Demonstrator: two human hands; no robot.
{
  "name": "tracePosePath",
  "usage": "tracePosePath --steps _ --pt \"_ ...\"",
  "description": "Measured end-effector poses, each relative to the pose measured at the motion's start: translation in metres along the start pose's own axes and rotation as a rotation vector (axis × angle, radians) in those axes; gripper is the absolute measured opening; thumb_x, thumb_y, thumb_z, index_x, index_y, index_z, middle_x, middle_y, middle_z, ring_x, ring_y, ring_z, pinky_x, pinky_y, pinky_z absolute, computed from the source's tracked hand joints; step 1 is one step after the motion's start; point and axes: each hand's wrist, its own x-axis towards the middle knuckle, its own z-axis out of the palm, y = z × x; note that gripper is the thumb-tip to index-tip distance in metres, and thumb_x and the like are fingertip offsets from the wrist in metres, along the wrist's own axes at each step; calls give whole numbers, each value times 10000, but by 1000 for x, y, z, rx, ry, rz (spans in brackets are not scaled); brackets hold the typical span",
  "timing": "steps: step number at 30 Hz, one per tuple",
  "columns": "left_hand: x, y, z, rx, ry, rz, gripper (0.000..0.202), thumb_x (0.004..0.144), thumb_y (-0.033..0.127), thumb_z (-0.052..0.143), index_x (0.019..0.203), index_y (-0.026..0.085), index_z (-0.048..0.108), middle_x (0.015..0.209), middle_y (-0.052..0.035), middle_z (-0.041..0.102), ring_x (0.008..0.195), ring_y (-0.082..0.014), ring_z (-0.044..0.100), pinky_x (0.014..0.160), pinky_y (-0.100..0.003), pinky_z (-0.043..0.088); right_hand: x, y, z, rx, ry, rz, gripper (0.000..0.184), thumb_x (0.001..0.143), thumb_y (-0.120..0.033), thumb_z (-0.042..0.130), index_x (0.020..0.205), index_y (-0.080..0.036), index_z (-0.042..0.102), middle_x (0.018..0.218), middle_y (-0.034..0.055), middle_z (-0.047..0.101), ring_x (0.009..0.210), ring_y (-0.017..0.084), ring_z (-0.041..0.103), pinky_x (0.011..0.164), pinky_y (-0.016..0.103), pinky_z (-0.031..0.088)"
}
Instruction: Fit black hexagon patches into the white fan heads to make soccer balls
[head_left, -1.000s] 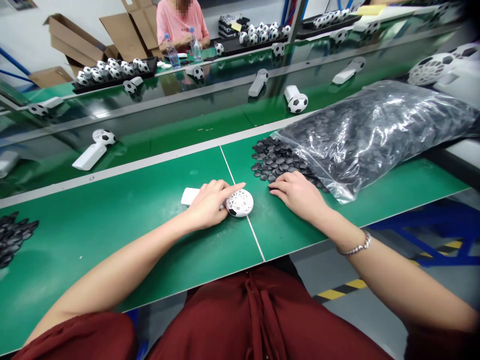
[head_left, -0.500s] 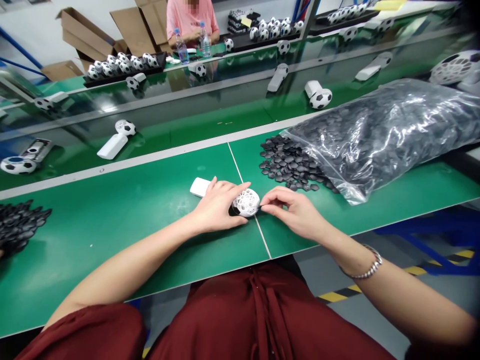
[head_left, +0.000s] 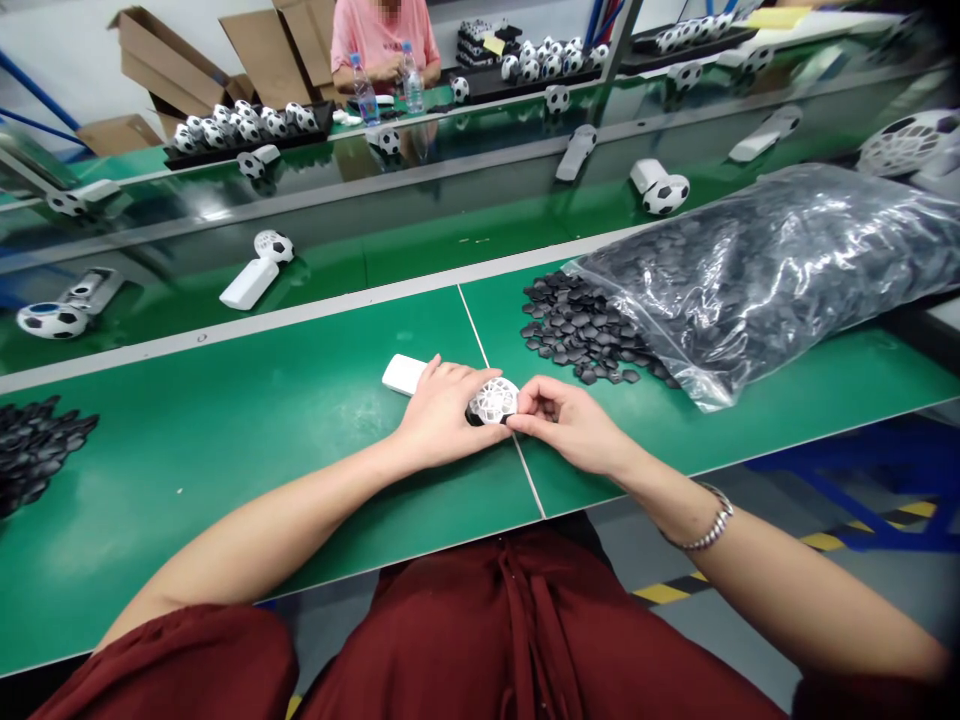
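A white handheld fan with a football-shaped lattice head (head_left: 495,398) and a white handle (head_left: 403,374) lies on the green bench (head_left: 225,440). My left hand (head_left: 442,415) is closed over its neck and holds it down. My right hand (head_left: 562,420) touches the head's right side with thumb and fingers pinched together; what they pinch is too small to make out. Just beyond my right hand lies a heap of loose black hexagon pieces (head_left: 577,325), spilling from a clear plastic bag (head_left: 765,265) full of them.
Another pile of black pieces (head_left: 37,450) lies at the far left. Finished football fans (head_left: 259,270) (head_left: 660,188) lie on the conveyor behind. Trays of fan heads (head_left: 240,125), cardboard boxes and a person in a pink shirt (head_left: 386,40) are across the line.
My right hand left the black pieces, came left to the fan head and closed into a pinch against it. My left hand stayed on the fan.
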Motion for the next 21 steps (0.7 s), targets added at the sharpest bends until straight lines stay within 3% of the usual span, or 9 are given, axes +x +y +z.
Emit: tracePosePath --steps 6,8,11,13,17,21 --pt "3 0 2 -14 6 29 585 679 518 609 1166 205 525 1042 -61 614 1025 -249 504 1041 -467 223 0 -1 -7 -17 -27 13 218 752 -366 611 738 -194 478 667 -24 490 596 121 479 553 258 431" --pt "4 -3 0 -46 -28 41 591 681 509 611 1183 213 508 1079 -62 605 1054 -251 495 1059 -491 179 -1 2 -21 -199 90 -50 196 772 -371 591 747 -194 510 686 -4 518 606 134 488 565 274 440" --pt "5 -9 -6 -94 -80 82 618 678 498 628 1214 226 483 1141 -66 587 1105 -261 469 1073 -535 100 -2 12 -51 -665 354 -142 143 792 -339 573 787 -197 579 773 39 564 647 163 513 621 321 450" --pt "4 -11 -10 -107 -126 111 631 680 472 642 1237 232 467 1197 -74 564 1182 -286 412 1067 -563 69 -3 20 -67 -931 415 -130 136 794 -324 571 836 -201 612 821 60 581 688 197 536 630 350 451" --pt "-2 -6 -14 -121 -231 110 654 714 367 635 1306 247 384 1335 -63 458 1330 -320 197 1052 -605 50 -4 31 -80 -1077 383 -62 144 797 -291 572 887 -203 640 858 65 602 722 224 575 627 360 465" --pt "-8 5 -7 -107 -157 20 705 735 416 613 1340 214 315 1380 -102 391 1352 -326 119 1037 -635 31 -4 31 -78 -1052 355 -127 132 821 -264 540 868 -206 649 879 53 633 761 227 597 674 360 477"
